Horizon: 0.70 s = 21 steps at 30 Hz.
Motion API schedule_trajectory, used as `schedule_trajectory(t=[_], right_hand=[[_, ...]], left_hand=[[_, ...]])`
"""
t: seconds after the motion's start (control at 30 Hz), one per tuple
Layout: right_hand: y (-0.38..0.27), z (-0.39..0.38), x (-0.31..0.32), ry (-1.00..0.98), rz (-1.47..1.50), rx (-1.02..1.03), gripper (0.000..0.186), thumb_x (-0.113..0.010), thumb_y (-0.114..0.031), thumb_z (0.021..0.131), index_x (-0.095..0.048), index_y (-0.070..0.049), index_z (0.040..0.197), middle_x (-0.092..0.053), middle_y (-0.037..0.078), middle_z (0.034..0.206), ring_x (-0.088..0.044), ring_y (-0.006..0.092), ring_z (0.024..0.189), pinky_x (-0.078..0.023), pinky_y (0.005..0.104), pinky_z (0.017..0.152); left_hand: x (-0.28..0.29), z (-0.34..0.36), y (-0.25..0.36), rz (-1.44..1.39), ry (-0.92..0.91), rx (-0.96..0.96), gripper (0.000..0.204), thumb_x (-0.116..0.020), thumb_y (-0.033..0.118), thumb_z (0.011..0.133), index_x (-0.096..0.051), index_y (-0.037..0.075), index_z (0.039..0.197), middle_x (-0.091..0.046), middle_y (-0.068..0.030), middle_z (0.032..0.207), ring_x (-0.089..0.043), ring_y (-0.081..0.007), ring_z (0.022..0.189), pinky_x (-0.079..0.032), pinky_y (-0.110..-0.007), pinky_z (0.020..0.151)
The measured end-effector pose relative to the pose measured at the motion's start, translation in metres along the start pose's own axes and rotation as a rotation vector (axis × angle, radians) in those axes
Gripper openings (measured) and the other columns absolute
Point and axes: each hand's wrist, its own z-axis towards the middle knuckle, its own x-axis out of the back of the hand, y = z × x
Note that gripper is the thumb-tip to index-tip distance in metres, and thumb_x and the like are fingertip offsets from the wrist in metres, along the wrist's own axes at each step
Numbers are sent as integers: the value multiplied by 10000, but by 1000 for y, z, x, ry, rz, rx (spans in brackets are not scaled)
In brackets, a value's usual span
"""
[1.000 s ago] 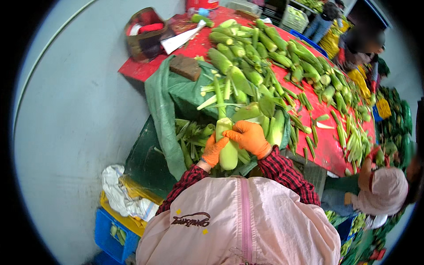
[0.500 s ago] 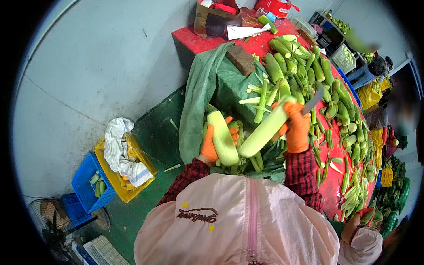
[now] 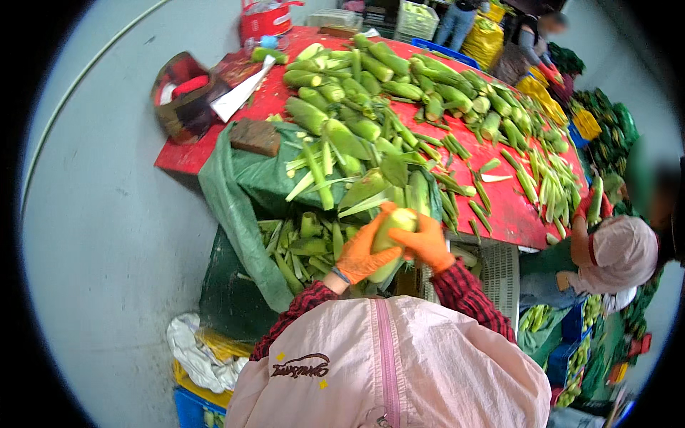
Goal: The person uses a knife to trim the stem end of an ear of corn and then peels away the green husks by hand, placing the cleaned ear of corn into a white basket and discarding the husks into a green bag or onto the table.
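An ear of corn [image 3: 385, 267] in pale green husk is held upright in front of my chest. My left hand [image 3: 366, 251], in an orange glove, is closed around its left side. My right hand [image 3: 426, 242], gloved alike, grips it near the top from the right. No knife shows now. Just beyond my hands, loose husk leaves [image 3: 365, 191] and stalk pieces lie at the table's near edge. A green cloth [image 3: 227, 192] hangs over that edge, and a heap of husk scraps [image 3: 307, 248] fills the space below it.
Many husked ears [image 3: 371, 68] cover the red table [image 3: 492, 214]. A brick [image 3: 255, 137] weighs on the cloth, beside an open bag [image 3: 182, 96]. A white crate [image 3: 501, 274] stands right of my right arm. Another person [image 3: 617, 246] works at the right, holding an ear.
My view has swung right. Earlier each hand held a pale ear, the right one with a knife too. Now both hands are together on one ear, and the other ear and the knife are out of sight.
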Motion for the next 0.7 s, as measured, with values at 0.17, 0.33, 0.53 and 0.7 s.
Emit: schedule_trajectory(t=[0.17, 0.33, 0.53, 0.7], right_hand=[[47, -54, 119, 477, -101, 58, 520, -760, -168, 779, -607, -7, 1249, -683, 27, 902, -583, 87, 587, -453, 243, 431], [84, -62, 208, 682, -185, -202, 423, -719, -237, 839, -656, 13, 1175, -699, 55, 930, -599, 79, 616, -421, 231, 394], [5, 119, 189, 307, -357, 265, 385, -668, -228, 899, -642, -48, 1237, -702, 10, 976, -548, 48, 561, -420, 203, 441], [-25, 305, 98, -27, -1119, 462, 531, -605, -464, 843, -612, -100, 1230, -687, 148, 1039, -650, 349, 949, -503, 462, 780]], left_hand=[[-31, 17, -62, -561, -11, 195, 620, -666, 165, 911, -395, 65, 1460, -597, -33, 1058, -562, -100, 950, -453, -237, 833], [-33, 28, -82, -518, 157, 347, 450, -608, 99, 942, -522, 63, 1382, -600, 32, 979, -518, -45, 866, -419, -190, 768], [-33, 54, -71, -486, 330, 448, 427, -594, 123, 945, -535, 18, 1355, -637, -27, 991, -563, -87, 880, -448, -217, 808], [-34, 30, -47, -383, 584, 571, 423, -588, 139, 950, -537, 14, 1351, -661, -54, 1032, -592, -109, 933, -460, -231, 853]])
